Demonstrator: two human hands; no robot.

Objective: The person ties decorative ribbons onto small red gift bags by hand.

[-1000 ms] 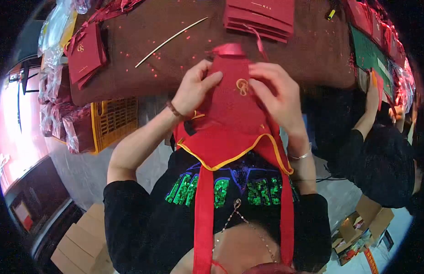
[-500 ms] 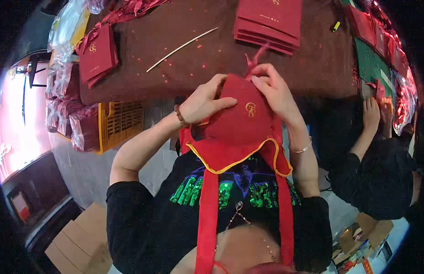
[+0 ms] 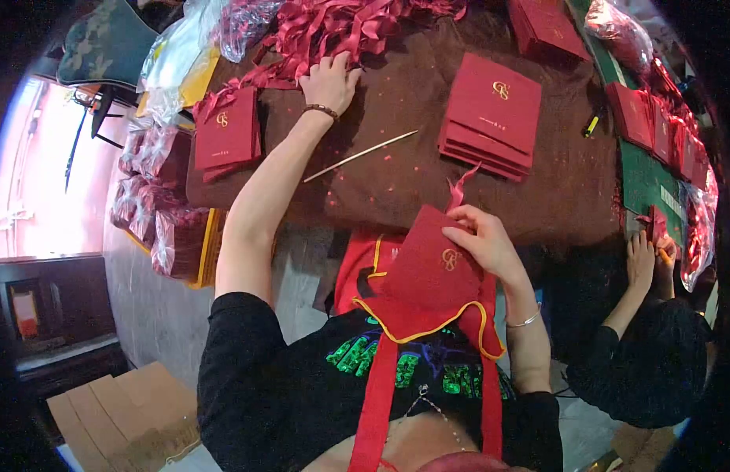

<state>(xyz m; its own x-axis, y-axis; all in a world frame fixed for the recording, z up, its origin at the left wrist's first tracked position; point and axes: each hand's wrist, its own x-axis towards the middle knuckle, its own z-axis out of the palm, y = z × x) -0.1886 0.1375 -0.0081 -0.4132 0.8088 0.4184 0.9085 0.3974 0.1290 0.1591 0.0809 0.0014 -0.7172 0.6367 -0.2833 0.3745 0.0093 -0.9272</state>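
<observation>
A dark red paper bag [image 3: 424, 256] with a gold logo rests against my red apron, slightly tilted. My right hand [image 3: 488, 244] grips its upper right edge, thumb on the front. A pink-red ribbon [image 3: 459, 189] sticks up from the top of this bag. My left hand [image 3: 331, 85] reaches far forward, fingers spread, at the near edge of a heap of loose red ribbons [image 3: 333, 27]. Its fingertips touch the ribbons; no lifted strand shows in them. A thin pale stick [image 3: 363, 155] lies on the brown-covered table between both hands.
Stacks of red bags stand at the left [image 3: 227, 130], centre right [image 3: 491, 110] and far right. A yellow-black marker [image 3: 591, 127] lies on the tablecloth [image 3: 380, 193]. At the right, a co-worker's hands [image 3: 648, 263] handle a ribboned piece. A yellow crate [image 3: 209, 252] stands left, with plastic-wrapped bundles beside it.
My left hand has let go of the bag and moved forward and left to the ribbon heap. My right hand still holds the bag. The view has shifted, showing more of the table's far side.
</observation>
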